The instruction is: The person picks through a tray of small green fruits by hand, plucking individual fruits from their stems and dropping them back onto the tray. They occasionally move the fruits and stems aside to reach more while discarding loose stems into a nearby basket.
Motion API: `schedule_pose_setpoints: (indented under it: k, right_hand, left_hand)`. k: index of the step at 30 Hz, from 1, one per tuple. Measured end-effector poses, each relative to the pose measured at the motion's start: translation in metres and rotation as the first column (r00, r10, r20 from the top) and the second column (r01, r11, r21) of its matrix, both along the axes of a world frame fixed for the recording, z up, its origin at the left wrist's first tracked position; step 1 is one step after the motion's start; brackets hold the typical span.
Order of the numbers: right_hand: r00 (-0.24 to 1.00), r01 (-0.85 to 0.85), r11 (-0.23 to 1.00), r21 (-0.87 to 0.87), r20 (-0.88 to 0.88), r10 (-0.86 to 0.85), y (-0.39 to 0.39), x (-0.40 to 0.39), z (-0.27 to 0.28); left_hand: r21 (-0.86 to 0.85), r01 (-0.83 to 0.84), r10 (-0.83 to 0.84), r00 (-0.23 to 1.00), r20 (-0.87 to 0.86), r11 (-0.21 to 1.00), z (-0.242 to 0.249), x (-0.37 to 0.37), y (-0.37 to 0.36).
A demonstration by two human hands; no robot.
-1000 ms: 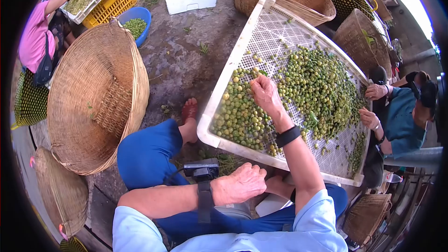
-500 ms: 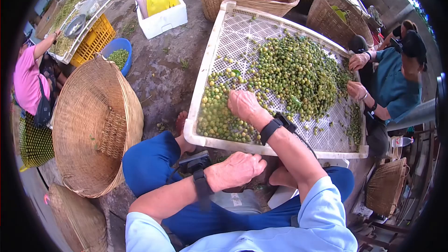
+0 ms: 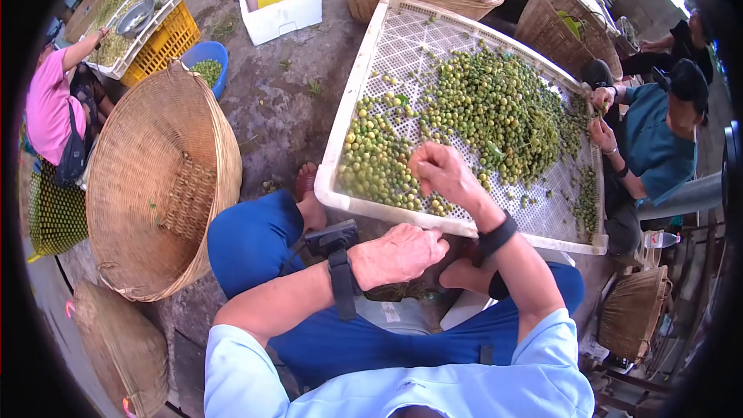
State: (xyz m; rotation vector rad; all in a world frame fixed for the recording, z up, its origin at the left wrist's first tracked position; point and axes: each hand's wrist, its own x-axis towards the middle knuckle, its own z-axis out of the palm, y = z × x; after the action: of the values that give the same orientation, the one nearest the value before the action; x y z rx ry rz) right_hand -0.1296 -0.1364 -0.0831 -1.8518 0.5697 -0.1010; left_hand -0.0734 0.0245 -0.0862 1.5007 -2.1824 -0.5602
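Small round green fruits [image 3: 495, 116] lie in a broad heap on a white mesh tray [image 3: 402, 31], with some stems and leaves among them. My right hand [image 3: 449, 174] is over the near part of the tray, its fingers pinched just above the fruits; whatever is between the fingertips is hidden. Below the tray's near rim, my left hand [image 3: 398, 254] is closed with the fingers curled in, and its contents cannot be seen. Both wrists wear black straps.
A large wicker basket [image 3: 147, 162] stands at left beside a blue basin [image 3: 210, 54] of fruits. A white foam box [image 3: 286, 15] holds a yellow bag. One co-worker's hands [image 3: 604, 116] are at the tray's right edge; another person in pink [image 3: 58, 108] sits far left.
My right hand has drawn back to the right and turned, fingers pinched. My left hand has risen slightly toward the tray rim. The co-worker's hands have come up off the tray edge.
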Motion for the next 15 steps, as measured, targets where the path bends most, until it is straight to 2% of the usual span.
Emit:
schedule_pose_setpoints:
  k: [1,3,5,6,7,8,9,10,11,12,13,14,15]
  right_hand:
    - [1.0,-0.002,1.0,0.0,-0.008,0.002,0.004,-0.011,0.009]
    - [0.997,-0.041,0.994,0.099,-0.056,0.047,0.015,-0.035,0.029]
    - [0.998,-0.056,0.957,0.284,0.044,0.046,0.029,-0.062,0.044]
    - [0.995,-0.018,0.828,0.56,0.093,-0.042,0.036,-0.083,0.025]
    - [0.987,0.16,0.596,0.787,-0.123,-0.102,0.048,-0.098,0.02]
    - [0.854,-0.323,0.908,0.267,-0.332,0.401,0.05,-0.101,-0.004]
    - [0.795,-0.499,0.848,-0.177,-0.484,0.367,0.062,-0.118,-0.011]
    - [0.752,-0.627,0.559,-0.543,-0.609,0.252,0.07,-0.128,-0.01]
    - [0.75,-0.629,0.56,-0.539,-0.612,0.253,0.065,-0.129,-0.007]
    - [0.861,-0.446,0.776,-0.447,-0.452,0.235,0.059,-0.119,0.013]
    - [0.945,-0.242,0.927,-0.287,-0.287,0.157,0.051,-0.109,0.029]
    - [0.949,-0.251,0.934,-0.253,-0.255,0.186,0.04,-0.1,0.04]
    - [0.976,-0.209,0.907,-0.365,-0.13,0.173,0.029,-0.088,0.038]
  left_hand:
    - [0.0,-0.002,0.002,1.0,-0.008,1.0,0.002,0.0,0.001]
    - [0.155,0.068,-0.07,0.998,0.009,0.986,0.008,0.0,0.003]
    - [0.132,0.118,-0.119,0.993,0.003,0.984,0.011,0.0,0.009]
    - [0.102,0.171,-0.173,0.985,0.005,0.98,0.014,0.002,0.012]
    - [0.195,0.22,-0.215,0.975,-0.047,0.956,0.025,0.005,0.013]
    - [0.205,0.225,-0.221,0.974,-0.043,0.952,0.028,0.007,0.016]
    - [0.191,0.245,-0.226,0.967,-0.118,0.95,0.028,0.009,0.018]
    - [0.172,0.262,-0.227,0.954,-0.197,0.95,0.031,0.011,0.016]
    - [0.281,0.299,-0.246,0.946,-0.209,0.912,0.036,0.013,0.01]
    - [0.28,0.297,-0.242,0.946,-0.215,0.913,0.039,0.013,0.005]
    - [0.283,0.257,-0.199,0.956,-0.215,0.924,0.041,0.014,0.001]
    - [0.283,0.215,-0.16,0.965,-0.206,0.935,0.045,0.017,-0.003]
    - [0.233,0.201,-0.159,0.97,-0.186,0.951,0.05,0.022,-0.006]
